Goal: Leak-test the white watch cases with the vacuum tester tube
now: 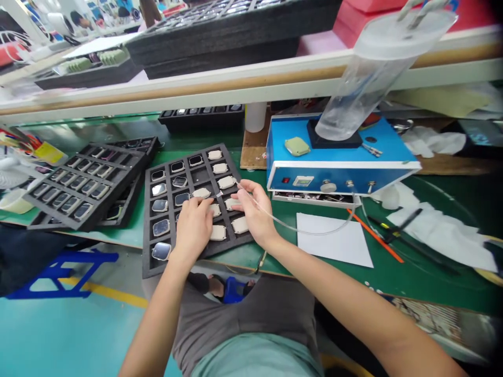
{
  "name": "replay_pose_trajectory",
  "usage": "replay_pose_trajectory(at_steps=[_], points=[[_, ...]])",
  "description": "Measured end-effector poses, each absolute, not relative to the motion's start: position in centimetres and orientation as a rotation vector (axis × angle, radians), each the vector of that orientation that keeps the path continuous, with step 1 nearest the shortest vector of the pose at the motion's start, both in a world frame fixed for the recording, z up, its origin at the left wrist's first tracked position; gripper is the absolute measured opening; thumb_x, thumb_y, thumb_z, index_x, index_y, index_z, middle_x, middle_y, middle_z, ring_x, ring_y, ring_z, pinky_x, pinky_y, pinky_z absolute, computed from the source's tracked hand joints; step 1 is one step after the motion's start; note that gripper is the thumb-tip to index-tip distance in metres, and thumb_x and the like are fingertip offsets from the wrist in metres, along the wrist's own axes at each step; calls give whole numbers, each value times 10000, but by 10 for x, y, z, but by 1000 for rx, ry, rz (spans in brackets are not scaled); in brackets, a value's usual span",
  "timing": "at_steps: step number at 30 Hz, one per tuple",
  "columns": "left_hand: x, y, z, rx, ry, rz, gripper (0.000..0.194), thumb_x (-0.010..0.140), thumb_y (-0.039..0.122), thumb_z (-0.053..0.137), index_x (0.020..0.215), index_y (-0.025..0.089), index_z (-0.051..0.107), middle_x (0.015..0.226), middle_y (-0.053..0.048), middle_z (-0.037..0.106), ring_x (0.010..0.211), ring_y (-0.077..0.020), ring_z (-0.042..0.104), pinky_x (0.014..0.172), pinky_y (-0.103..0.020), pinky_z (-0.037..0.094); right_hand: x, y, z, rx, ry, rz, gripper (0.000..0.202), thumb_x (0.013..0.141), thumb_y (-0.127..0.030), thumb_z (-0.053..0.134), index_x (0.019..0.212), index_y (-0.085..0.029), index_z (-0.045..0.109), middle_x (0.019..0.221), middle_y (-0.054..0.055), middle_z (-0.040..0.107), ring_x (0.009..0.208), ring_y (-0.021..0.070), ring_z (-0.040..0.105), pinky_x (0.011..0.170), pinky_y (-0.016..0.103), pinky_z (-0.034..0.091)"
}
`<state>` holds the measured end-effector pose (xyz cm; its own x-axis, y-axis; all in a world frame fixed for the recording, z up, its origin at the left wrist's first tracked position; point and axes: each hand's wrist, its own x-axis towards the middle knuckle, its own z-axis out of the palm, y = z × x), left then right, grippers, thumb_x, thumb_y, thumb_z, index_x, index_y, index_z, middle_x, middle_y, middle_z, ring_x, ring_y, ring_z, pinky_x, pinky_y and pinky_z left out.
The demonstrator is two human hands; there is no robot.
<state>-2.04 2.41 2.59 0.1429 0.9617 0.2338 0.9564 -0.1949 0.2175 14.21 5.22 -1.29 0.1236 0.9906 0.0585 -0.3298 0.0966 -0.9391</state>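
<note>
A black foam tray [147, 262] lies tilted across the green bench edge. It holds dark-screened watch faces [161, 226] on the left and cream-coloured watch cases [218, 233] on the right. My left hand [194, 222] rests over the tray's middle, fingers stretched down beside the cream cases, their undersides hidden. My right hand [255, 212] is closed at the tray's right side, around a thin clear tube [310, 232]. The tube loops right to the front of a blue control box [338, 177]. A small pale tip shows between my hands; what it belongs to is unclear.
More black trays [84, 186] are stacked at the left. On the blue box stand a clear cylinder [348, 99] and a green watch case [297, 146]. White paper [334, 238], an orange stick [375, 235] and crumpled tissues [444, 235] lie rightward. A shelf [236, 86] overhangs behind.
</note>
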Motion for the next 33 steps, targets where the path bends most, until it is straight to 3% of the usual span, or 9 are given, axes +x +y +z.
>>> replay_pose_trajectory(at_steps=[3, 7, 11, 14, 17, 20, 24, 33], points=[[-23, 30, 33, 2323, 2058, 562, 317, 980, 280, 492, 1189, 166, 702, 1165, -134, 663, 1101, -309, 577, 961, -442, 488, 145, 55, -12, -1074, -1171, 1189, 386, 902, -448, 621, 1181, -182, 641, 1170, 103, 696, 968, 201, 696, 727, 308, 613], [-36, 64, 47, 2365, 2146, 430, 393, 1000, 355, 452, 1217, 139, 698, 1212, -184, 649, 1146, -349, 545, 998, -482, 453, 145, 70, 5, -1258, -1660, 959, 196, 908, -264, 595, 1023, -203, 742, 987, 53, 759, 941, 212, 707, 886, 340, 557], [-42, 88, 50, 2409, 2122, 95, 351, 955, 375, 514, 1044, 113, 731, 1151, -205, 668, 1122, -365, 555, 961, -479, 464, 134, 93, 25, -1526, -1998, 631, 228, 941, -336, 602, 1057, -219, 760, 1087, 107, 748, 1011, 291, 705, 890, 403, 535], [-42, 86, 47, 2304, 2100, 283, 292, 904, 311, 597, 1126, 139, 678, 1110, -158, 700, 1054, -334, 601, 918, -441, 480, 126, 102, 25, -1604, -2136, 519, 200, 911, -334, 662, 1003, -186, 759, 1136, 153, 730, 989, 296, 707, 850, 394, 534], [-39, 79, 43, 2008, 2028, 801, 351, 860, 259, 653, 1197, 160, 638, 1072, -113, 716, 952, -260, 637, 882, -380, 494, 126, 101, 16, -1453, -2019, 594, 102, 899, -271, 675, 883, -193, 740, 1041, 96, 747, 932, 228, 701, 848, 345, 528], [-28, 77, 42, 1462, 1605, 1273, 401, 845, 351, 695, 1189, 150, 652, 1103, -100, 713, 891, -178, 647, 784, -286, 519, 134, 96, 9, -1217, -1605, 917, 139, 883, -310, 687, 855, -176, 710, 849, 38, 734, 769, 165, 680, 744, 292, 546], [-7, 73, 40, 1002, 1132, 1354, 475, 708, 409, 843, 1071, 151, 678, 1049, -67, 710, 798, -109, 634, 690, -208, 540, 145, 94, 10, -960, -1100, 1155, 336, 806, -451, 747, 956, -155, 692, 810, 22, 715, 638, 118, 643, 566, 234, 533], [2, 67, 36, 1006, 1082, 1395, 511, 677, 406, 897, 1058, 170, 651, 1051, -57, 708, 832, -112, 643, 656, -183, 552, 147, 86, 21, -897, -1127, 1120, 293, 788, -426, 771, 898, -160, 718, 809, 28, 728, 656, 122, 656, 604, 246, 566]])
